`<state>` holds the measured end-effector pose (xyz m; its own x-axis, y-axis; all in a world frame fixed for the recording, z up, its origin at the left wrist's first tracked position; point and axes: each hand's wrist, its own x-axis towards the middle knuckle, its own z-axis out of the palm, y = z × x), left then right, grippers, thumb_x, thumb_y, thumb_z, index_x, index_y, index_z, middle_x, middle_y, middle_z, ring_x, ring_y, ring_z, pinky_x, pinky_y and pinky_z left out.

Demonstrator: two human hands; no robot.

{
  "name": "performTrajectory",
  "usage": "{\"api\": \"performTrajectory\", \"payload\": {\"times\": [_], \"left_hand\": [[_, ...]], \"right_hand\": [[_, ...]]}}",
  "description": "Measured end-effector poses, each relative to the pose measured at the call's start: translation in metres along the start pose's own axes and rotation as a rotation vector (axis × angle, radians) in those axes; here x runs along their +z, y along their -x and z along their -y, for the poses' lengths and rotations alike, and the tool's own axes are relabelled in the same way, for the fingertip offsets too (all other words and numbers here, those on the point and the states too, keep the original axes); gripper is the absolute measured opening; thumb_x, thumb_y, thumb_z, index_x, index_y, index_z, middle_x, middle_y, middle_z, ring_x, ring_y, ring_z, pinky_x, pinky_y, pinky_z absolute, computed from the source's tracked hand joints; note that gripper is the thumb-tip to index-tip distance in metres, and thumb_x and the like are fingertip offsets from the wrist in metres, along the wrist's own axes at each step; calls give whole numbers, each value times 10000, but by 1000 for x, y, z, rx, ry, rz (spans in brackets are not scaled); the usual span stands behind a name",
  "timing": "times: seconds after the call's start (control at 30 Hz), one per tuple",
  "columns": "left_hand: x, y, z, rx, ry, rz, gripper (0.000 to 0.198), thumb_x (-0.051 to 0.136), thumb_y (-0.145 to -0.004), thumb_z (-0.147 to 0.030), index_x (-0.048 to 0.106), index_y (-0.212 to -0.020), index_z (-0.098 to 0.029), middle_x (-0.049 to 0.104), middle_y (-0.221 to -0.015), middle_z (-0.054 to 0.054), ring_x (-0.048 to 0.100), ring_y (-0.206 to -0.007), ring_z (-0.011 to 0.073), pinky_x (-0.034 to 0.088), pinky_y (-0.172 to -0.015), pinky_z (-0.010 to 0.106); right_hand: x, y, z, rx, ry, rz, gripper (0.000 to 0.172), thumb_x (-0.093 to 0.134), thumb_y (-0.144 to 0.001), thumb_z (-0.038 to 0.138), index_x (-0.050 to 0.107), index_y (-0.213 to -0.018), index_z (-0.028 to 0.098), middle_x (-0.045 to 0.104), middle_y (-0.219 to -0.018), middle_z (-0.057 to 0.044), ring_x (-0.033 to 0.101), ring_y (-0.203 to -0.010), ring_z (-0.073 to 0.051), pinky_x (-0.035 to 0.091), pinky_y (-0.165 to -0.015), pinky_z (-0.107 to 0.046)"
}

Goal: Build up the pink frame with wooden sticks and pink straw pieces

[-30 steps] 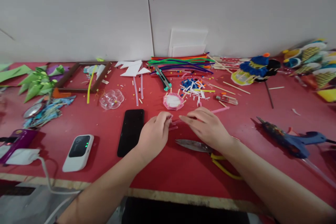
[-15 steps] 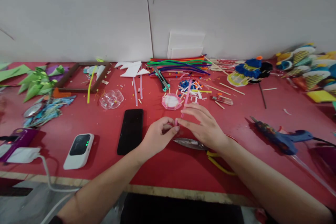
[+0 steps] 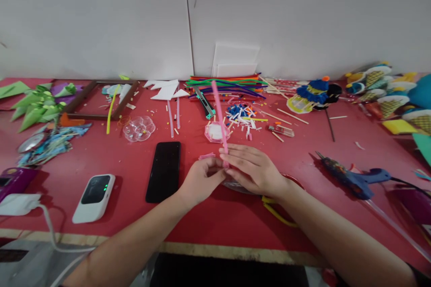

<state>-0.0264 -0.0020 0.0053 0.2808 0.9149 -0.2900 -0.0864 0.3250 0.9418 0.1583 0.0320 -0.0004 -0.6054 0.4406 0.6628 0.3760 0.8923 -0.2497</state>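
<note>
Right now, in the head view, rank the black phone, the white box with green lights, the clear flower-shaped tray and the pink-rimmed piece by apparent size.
Largest to smallest:
1. Black phone and white box: too alike to rank
2. Flower-shaped tray
3. Pink-rimmed piece

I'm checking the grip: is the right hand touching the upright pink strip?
Touching: the head view shows the right hand with fingers against the pink strip near its lower end.

Right of black phone (image 3: 163,171): left hand (image 3: 204,177) and right hand (image 3: 256,170) are holding pink strip (image 3: 218,110) near-upright. Left of phone: white device (image 3: 94,198) is lying.
</note>
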Motion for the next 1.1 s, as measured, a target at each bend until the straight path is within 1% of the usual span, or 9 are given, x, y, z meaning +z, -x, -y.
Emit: {"api": "performTrajectory", "payload": {"times": [0.13, 0.2, 0.33, 0.53, 0.67, 0.8, 0.9, 1.0, 1.1], "left_hand": [[1, 2, -3, -63, 84, -31, 270, 801, -689, -381, 712, -821, -162, 742, -776, 11, 682, -698, 143, 535, -723, 274], [2, 3, -5, -78, 115, -20, 300, 817, -673, -407, 720, -822, -165, 750, -781, 18, 698, -730, 159, 541, -725, 281], [2, 5, -7, -76, 154, -1, 345, 839, -640, -441, 723, -816, -168, 751, -761, 19, 701, -732, 168, 544, -737, 297], [2, 6, -5, -20, 133, 15, 343, 828, -659, -472, 743, -745, -152, 738, -699, 22, 647, -640, 132, 519, -695, 273], [2, 4, -5, 22, 170, 36, 320, 852, -639, -444, 755, -739, -156, 729, -670, 17, 619, -613, 121, 506, -667, 259], [4, 5, -8, 60, 218, 76, 280, 845, -665, -418, 749, -722, -160, 707, -648, -2, 583, -574, 94, 494, -638, 236], [4, 6, -8, 65, 213, 82, 276, 832, -687, -422, 748, -719, -162, 706, -659, -3, 582, -584, 89, 489, -635, 224], [2, 6, -7, 57, 191, 36, 297, 822, -692, -450, 758, -731, -162, 721, -684, 11, 595, -619, 100, 489, -653, 226], [2, 6, -6, 48, 172, 7, 318, 813, -690, -474, 765, -743, -164, 734, -697, 26, 619, -656, 125, 504, -701, 259]], "right_hand": [[0, 2, -3, -11, -19, 46, 553, 606, -899, 498, 559, -1312, 133, 695, -1218, -150, 608, -1228, -236, 524, -1024, -404], [2, 3, -4, -19, -17, 55, 621, 626, -871, 539, 537, -1332, 134, 691, -1226, -155, 602, -1237, -244, 522, -1025, -413], [4, 4, -5, -5, -19, 61, 592, 651, -871, 493, 536, -1325, 131, 684, -1236, -159, 606, -1231, -237, 518, -1028, -400], [6, 5, -5, -21, -50, 13, 583, 610, -894, 509, 523, -1349, 156, 701, -1202, -145, 624, -1205, -230, 530, -1008, -388], [6, 4, -6, -21, -137, 16, 525, 615, -916, 423, 493, -1377, 205, 695, -1226, -105, 595, -1243, -206, 518, -1025, -375], [6, 4, -4, -18, -172, 21, 533, 626, -922, 358, 450, -1410, 239, 686, -1240, -90, 578, -1264, -200, 519, -1022, -379], [5, 4, -3, -15, -137, 19, 583, 623, -916, 403, 424, -1432, 215, 682, -1241, -119, 584, -1256, -209, 522, -1018, -374], [3, 2, -2, -22, -94, 30, 706, 590, -902, 519, 358, -1479, 186, 654, -1283, -157, 570, -1275, -236, 516, -1030, -395], [1, 2, -1, -22, -110, 49, 635, 465, -976, 492, 304, -1511, 190, 624, -1328, -162, 549, -1298, -225, 509, -1039, -401]]}}
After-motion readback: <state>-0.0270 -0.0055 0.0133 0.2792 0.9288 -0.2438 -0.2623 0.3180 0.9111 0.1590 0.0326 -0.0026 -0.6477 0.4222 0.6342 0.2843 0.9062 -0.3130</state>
